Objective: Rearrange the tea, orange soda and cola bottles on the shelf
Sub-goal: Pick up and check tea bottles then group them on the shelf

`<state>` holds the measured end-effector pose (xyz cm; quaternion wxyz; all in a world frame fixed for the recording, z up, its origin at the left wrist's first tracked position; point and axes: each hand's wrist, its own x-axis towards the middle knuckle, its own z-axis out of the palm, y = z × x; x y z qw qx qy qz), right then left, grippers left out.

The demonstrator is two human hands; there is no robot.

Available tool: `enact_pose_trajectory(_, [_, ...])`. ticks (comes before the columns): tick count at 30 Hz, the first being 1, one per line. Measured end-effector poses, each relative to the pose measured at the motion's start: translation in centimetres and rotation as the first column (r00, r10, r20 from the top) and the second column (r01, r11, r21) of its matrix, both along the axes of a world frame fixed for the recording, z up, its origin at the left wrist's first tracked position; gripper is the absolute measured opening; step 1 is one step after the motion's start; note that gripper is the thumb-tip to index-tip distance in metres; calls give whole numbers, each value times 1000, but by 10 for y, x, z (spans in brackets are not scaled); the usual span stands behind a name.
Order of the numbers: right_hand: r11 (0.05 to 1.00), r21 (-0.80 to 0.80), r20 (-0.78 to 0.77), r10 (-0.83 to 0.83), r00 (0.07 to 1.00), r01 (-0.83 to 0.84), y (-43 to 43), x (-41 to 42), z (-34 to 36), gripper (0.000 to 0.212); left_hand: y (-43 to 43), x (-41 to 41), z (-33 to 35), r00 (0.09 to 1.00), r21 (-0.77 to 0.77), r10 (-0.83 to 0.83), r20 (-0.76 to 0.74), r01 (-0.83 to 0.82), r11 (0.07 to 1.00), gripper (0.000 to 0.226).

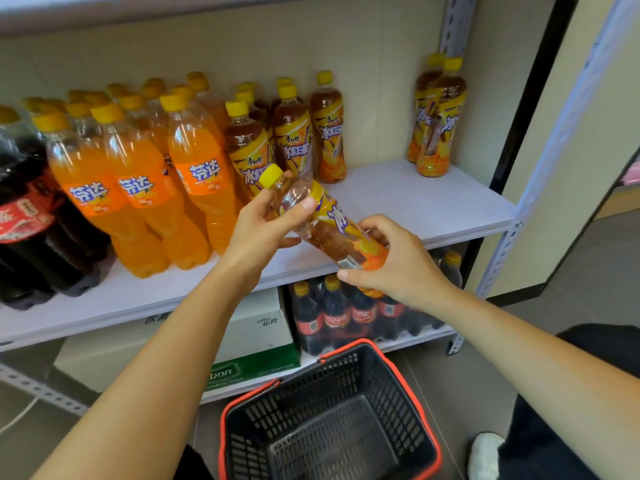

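I hold one tea bottle [332, 223] tilted, its yellow cap pointing up-left, in front of the white shelf [415, 199]. My left hand [266, 226] grips its clear neck just below the cap. My right hand [398, 261] grips its lower end. On the shelf stand several orange soda bottles [138, 181] left of centre, several tea bottles [291, 140] in the middle, two more tea bottles [436, 116] at the far right, and cola bottles [31, 216] at the left edge.
A black basket with red rim [329, 420] sits on the floor below my hands. The lower shelf holds a pack of cola bottles [349, 317] and white and green cartons [256, 337]. A metal upright [540, 174] bounds the shelf's right side.
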<state>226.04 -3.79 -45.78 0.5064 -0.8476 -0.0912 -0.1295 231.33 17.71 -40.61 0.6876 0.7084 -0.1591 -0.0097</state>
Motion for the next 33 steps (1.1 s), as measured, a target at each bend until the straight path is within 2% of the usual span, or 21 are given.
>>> enact_pose_trajectory(3, [984,-173,56,-22,998,32,3,-1,-1,73,1,-3,-2,999,-41,24,27,-23,999,66])
enact_pose_trajectory(5, [985,-168,-8,25,1000,-26,2,1,1,75,2,-4,-2,998,-81,1,62,4,997,71])
enact_pose_trajectory(8, [977,17,-154,212,965,-212,-2,3,6,62,3,-6,-5,994,-111,-76,83,85,990,67])
enact_pose_trajectory(10, [942,173,-164,315,935,-287,-4,4,7,50,3,-7,-5,989,-128,-125,80,134,983,58])
enact_pose_trajectory(13, [945,219,-92,266,960,-241,-4,4,7,49,1,-6,-3,981,-150,-181,71,190,970,58])
enact_pose_trajectory(17, [985,69,-45,161,986,-158,-2,3,-2,65,-2,-6,1,990,-83,-98,97,106,991,64])
enact_pose_trajectory(23, [957,173,-99,252,963,-233,1,2,4,61,-6,-11,-5,975,-78,-157,158,171,982,67])
enact_pose_trajectory(28, [949,208,-34,248,968,-236,-3,2,10,65,-9,-15,-2,942,9,-261,211,265,964,57])
enact_pose_trajectory(33, [965,92,-34,249,968,-245,-10,-3,6,76,-1,-17,6,934,105,-222,281,200,974,37])
